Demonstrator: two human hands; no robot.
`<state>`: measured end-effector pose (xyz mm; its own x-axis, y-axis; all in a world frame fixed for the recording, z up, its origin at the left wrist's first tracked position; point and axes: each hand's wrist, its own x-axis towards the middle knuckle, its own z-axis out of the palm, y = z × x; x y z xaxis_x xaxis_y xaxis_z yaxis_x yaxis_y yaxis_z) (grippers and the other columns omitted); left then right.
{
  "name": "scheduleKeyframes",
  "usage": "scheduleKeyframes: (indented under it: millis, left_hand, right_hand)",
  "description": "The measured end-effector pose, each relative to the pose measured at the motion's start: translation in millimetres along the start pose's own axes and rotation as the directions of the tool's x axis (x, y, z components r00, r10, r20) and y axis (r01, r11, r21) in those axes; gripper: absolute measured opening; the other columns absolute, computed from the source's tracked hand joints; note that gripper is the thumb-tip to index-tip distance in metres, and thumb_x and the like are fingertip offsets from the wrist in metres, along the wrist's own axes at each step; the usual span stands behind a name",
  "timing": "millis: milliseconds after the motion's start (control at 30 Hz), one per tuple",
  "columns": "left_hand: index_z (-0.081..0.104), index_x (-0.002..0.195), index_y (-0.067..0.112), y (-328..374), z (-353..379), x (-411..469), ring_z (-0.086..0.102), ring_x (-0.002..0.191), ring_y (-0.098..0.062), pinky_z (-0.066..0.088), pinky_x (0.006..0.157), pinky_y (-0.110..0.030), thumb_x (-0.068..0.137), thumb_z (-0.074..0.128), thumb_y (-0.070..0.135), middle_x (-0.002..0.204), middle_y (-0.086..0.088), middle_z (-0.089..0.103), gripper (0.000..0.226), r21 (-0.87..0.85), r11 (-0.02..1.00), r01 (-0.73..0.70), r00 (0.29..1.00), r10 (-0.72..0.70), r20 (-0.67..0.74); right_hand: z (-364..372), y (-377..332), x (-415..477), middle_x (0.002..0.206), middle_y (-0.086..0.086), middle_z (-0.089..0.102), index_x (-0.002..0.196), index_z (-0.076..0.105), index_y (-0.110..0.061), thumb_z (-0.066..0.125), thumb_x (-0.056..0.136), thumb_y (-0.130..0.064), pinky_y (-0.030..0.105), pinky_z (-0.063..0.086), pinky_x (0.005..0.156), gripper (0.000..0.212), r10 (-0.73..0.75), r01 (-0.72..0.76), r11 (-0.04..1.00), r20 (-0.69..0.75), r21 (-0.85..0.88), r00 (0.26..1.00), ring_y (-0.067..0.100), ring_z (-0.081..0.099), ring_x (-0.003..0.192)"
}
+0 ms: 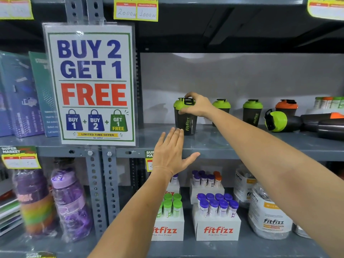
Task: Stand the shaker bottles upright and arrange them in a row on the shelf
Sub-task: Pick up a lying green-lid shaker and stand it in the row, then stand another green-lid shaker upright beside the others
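Observation:
A dark shaker bottle [186, 122] with a green lid stands upright at the left of the grey shelf [214, 144]. My right hand [197, 106] grips its lid from above. My left hand [172, 151] hovers open just below and in front of it, fingers spread, touching nothing. Two more green-lidded shakers [221, 107] [252, 113] and an orange-lidded one [286, 107] stand upright further right. A green-lidded shaker [281, 121] lies on its side at the right, and another dark bottle [327, 127] with an orange part lies beside it.
A large "Buy 2 Get 1 Free" sign [91, 84] hangs on the upright left of the shelf. Boxes of Fitfizz tubes [216, 216] and tubs fill the shelf below. Purple bottles [71, 200] stand lower left. Small tubes [329, 102] sit at the far right.

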<state>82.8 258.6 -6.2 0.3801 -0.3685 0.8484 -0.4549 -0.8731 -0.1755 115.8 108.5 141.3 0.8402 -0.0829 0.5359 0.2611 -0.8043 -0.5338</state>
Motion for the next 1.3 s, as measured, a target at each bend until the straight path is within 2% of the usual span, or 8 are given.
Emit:
scheduleKeyframes:
  millis: [133, 233, 300, 467, 733, 933, 1133, 1300]
  left_hand:
    - [0.056, 0.130, 0.002, -1, 0, 0, 0.052, 0.127, -0.024, 0.040, 0.107, -0.043, 0.086, 0.022, 0.073, 0.129, -0.011, 0.062, 0.090, 0.007, 1.000, 0.002, 1.000, -0.002, 0.006]
    - [0.057, 0.129, 0.002, 0, -1, 0, 0.053, 0.126, -0.024, 0.040, 0.106, -0.042, 0.087, 0.025, 0.072, 0.127, -0.011, 0.063, 0.088, 0.015, 1.000, -0.002, 1.000, 0.001, 0.030]
    - [0.058, 0.128, 0.003, 1, -2, 0, 0.054, 0.124, -0.024, 0.041, 0.105, -0.041, 0.087, 0.028, 0.070, 0.125, -0.010, 0.064, 0.084, 0.006, 1.000, 0.009, 1.000, -0.009, 0.017]
    - [0.055, 0.130, 0.001, 20, -1, 4, 0.053, 0.126, -0.027, 0.036, 0.108, -0.044, 0.087, 0.034, 0.064, 0.129, -0.014, 0.061, 0.080, -0.085, 0.993, -0.085, 0.994, 0.079, -0.075]
    - [0.050, 0.134, -0.002, 188, 2, 53, 0.042, 0.135, -0.027, 0.022, 0.114, -0.045, 0.089, 0.032, 0.064, 0.136, -0.016, 0.055, 0.082, -0.200, 0.946, -0.256, 0.966, 0.247, -0.072]
    - [0.052, 0.133, 0.000, 231, 19, 71, 0.042, 0.135, -0.028, 0.030, 0.112, -0.048, 0.089, 0.032, 0.064, 0.134, -0.014, 0.057, 0.080, -0.119, 0.983, -0.143, 0.989, 0.147, 0.024]
    - [0.056, 0.130, 0.001, 240, 31, 64, 0.048, 0.130, -0.027, 0.036, 0.109, -0.047, 0.090, 0.038, 0.061, 0.128, -0.013, 0.062, 0.074, -0.086, 0.994, -0.061, 0.994, 0.053, -0.093]
    - [0.059, 0.127, 0.002, 244, 36, 62, 0.052, 0.127, -0.026, 0.039, 0.106, -0.045, 0.089, 0.039, 0.060, 0.125, -0.012, 0.064, 0.072, -0.056, 0.998, -0.041, 0.984, 0.031, -0.174]
  right_hand:
    - [1, 4, -3, 0.130, 0.008, 0.058, 0.134, 0.049, -0.019, 0.077, 0.073, -0.017, 0.024, 0.043, 0.078, 0.067, -0.009, 0.008, 0.999, 0.013, 0.038, 1.000, 0.023, 0.057, 0.108]
    - [-10, 13, -9, 0.147, 0.010, 0.043, 0.144, 0.036, -0.023, 0.080, 0.072, -0.028, 0.029, 0.037, 0.097, 0.084, -0.024, 0.024, 1.000, 0.049, 0.012, 0.999, 0.027, 0.042, 0.134]
    - [-26, 24, -16, 0.150, 0.009, 0.039, 0.146, 0.035, -0.021, 0.079, 0.074, -0.033, 0.032, 0.035, 0.102, 0.086, -0.022, 0.022, 1.000, 0.035, -0.002, 0.999, 0.027, 0.037, 0.138]
    - [-87, 75, -36, 0.138, 0.011, 0.052, 0.135, 0.049, -0.018, 0.075, 0.077, -0.036, 0.027, 0.036, 0.097, 0.066, 0.050, -0.061, 0.984, -0.070, -0.165, 0.996, 0.027, 0.047, 0.129]
    - [-196, 174, -73, 0.119, 0.019, 0.063, 0.118, 0.060, -0.006, 0.071, 0.078, -0.026, 0.035, 0.043, 0.093, 0.046, 0.196, -0.258, 0.884, -0.190, -0.390, 0.962, 0.033, 0.052, 0.119]
    - [-244, 238, -80, 0.128, 0.021, 0.054, 0.125, 0.053, -0.005, 0.070, 0.078, -0.026, 0.040, 0.047, 0.094, 0.054, 0.251, -0.291, 0.799, -0.148, -0.525, 0.957, 0.037, 0.054, 0.116]
    - [-239, 272, -70, 0.129, 0.023, 0.049, 0.132, 0.037, -0.004, 0.068, 0.079, -0.023, 0.044, 0.046, 0.087, 0.065, 0.248, -0.253, 0.774, -0.089, -0.580, 0.965, 0.041, 0.051, 0.118]
    - [-227, 284, -54, 0.144, 0.023, 0.035, 0.143, 0.024, 0.001, 0.069, 0.078, -0.023, 0.049, 0.041, 0.100, 0.083, 0.201, -0.140, 0.750, 0.022, -0.646, 0.979, 0.042, 0.038, 0.131]
